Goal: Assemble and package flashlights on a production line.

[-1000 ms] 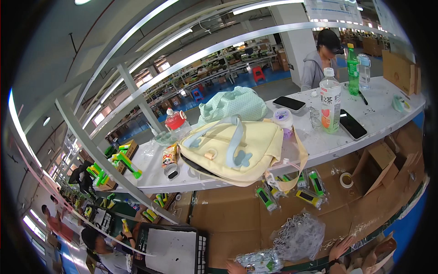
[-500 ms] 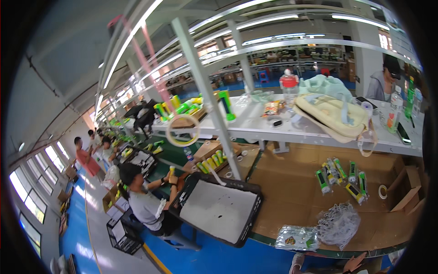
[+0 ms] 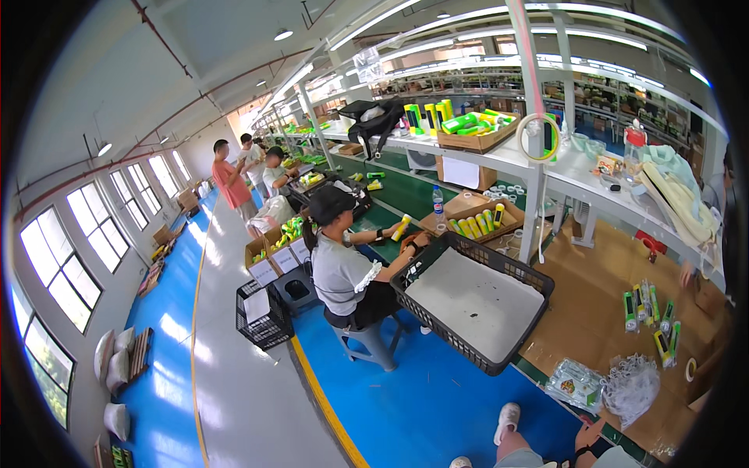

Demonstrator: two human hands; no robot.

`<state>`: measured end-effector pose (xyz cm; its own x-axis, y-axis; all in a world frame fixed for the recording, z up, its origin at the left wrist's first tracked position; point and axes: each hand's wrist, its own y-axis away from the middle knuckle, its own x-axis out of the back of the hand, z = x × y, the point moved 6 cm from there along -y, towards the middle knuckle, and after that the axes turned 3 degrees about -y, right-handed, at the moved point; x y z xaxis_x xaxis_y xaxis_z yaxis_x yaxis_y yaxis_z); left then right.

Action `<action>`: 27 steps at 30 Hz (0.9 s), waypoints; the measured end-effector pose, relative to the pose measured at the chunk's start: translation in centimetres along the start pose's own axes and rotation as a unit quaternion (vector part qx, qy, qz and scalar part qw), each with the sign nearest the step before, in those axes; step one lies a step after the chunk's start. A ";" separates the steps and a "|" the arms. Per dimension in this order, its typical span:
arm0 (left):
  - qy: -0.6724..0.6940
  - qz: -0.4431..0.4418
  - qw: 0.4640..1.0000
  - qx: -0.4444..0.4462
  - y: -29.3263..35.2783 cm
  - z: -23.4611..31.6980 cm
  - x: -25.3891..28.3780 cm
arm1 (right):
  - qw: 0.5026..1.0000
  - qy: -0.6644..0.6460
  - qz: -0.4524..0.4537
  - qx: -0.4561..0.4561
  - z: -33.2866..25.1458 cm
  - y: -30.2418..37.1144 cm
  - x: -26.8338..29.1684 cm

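Note:
My left hand [image 3: 591, 433], with a dark band at the wrist, is low in the view beside the bench's front edge, above my lap. Its fingers look stretched out, and I see nothing held in them. Nearest to it on the brown cardboard bench cover [image 3: 573, 312] lie a clear bundle of plastic bags [image 3: 630, 390] and a flat stack of printed plastic packets [image 3: 575, 384]. Farther back are several bagged green, yellow and black tube-shaped items [image 3: 641, 306]. My right hand is out of view.
A black crate [image 3: 538, 300] with a grey liner juts past the bench edge. Beside it a co-worker [image 3: 343, 269] on a grey stool [image 3: 367, 343] holds a yellow tube. A carton of yellow tubes [image 3: 511, 226] and a shelf [image 3: 581, 173] stand beyond; a tape roll [image 3: 690, 369] lies right.
My view has swung to the left, bringing more aisle and windows in and shifting the bench rightward. The co-worker's yellow tube has come away from the face side, held lower.

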<state>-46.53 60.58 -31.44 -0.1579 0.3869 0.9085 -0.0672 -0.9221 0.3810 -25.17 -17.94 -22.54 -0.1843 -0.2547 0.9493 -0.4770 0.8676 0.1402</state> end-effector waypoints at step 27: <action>0.003 -0.085 0.992 -0.098 4.6 15.9 2.6 | 0.997 -0.072 0.024 0.025 0.8 -2.4 -5.0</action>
<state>-31.59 57.30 -24.61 -0.1343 0.5378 0.8323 -0.2830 -0.8257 0.4879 -23.74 -19.08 -27.85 -0.3274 -0.2750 0.9040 -0.5068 0.8586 0.0776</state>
